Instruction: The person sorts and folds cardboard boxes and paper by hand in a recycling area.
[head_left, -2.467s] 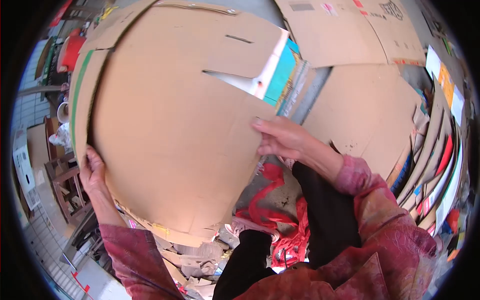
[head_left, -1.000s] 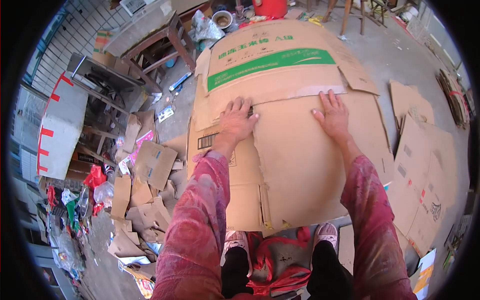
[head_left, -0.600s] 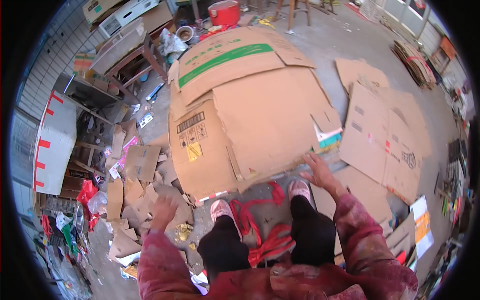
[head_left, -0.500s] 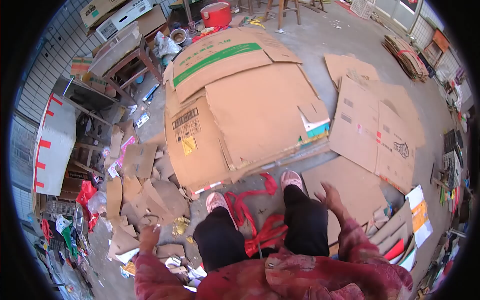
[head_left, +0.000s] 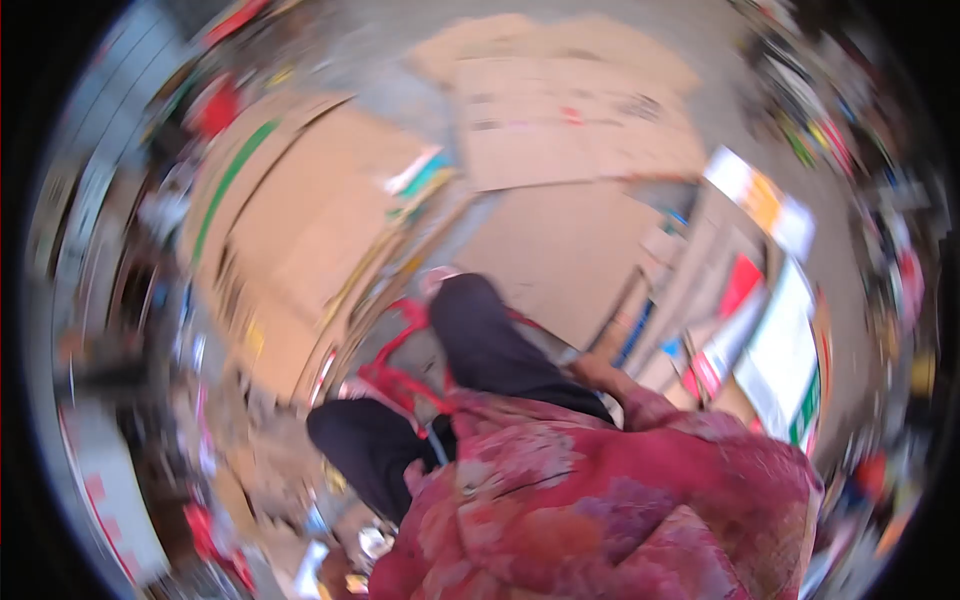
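Beside a green-striped, layered brown cardboard stack [head_left: 330, 205] lie a plain brown cardboard sheet [head_left: 555, 260] and tangled red ribbon [head_left: 385, 375]; I cannot tell whether the right hand [head_left: 602, 374] grips.

The left hand was out of sight, and blur hid what the right hand [head_left: 598, 374] touched. Print on the flattened cardboard [head_left: 580, 130] was smeared; the lower edge cut off the jacket [head_left: 600, 500].
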